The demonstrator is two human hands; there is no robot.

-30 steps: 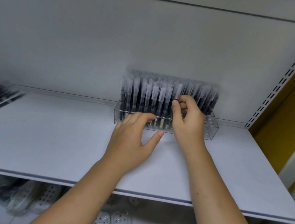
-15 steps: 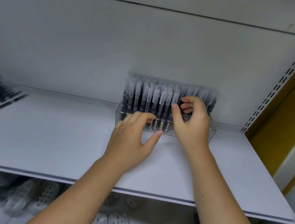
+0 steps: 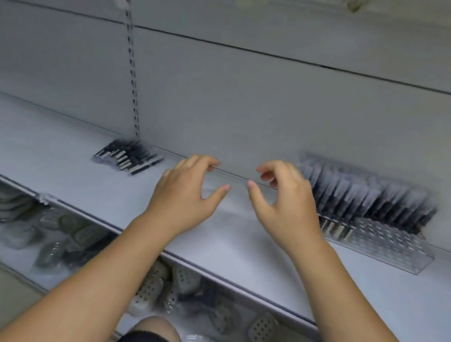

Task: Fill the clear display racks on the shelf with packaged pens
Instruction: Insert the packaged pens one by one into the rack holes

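Left hand (image 3: 186,191) and right hand (image 3: 283,205) empty, loosely curled. Grab packaged pens (image 3: 127,157) left of left hand, keep aligned, slot into rack (image 3: 382,245) beyond right hand.

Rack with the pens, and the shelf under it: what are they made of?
The rack looks like clear hard plastic, perhaps acrylic: the shelf shows through it and its edges shine. The shelf looks like painted metal, matte pale grey, with a thin folded front lip; the blur leaves that open.
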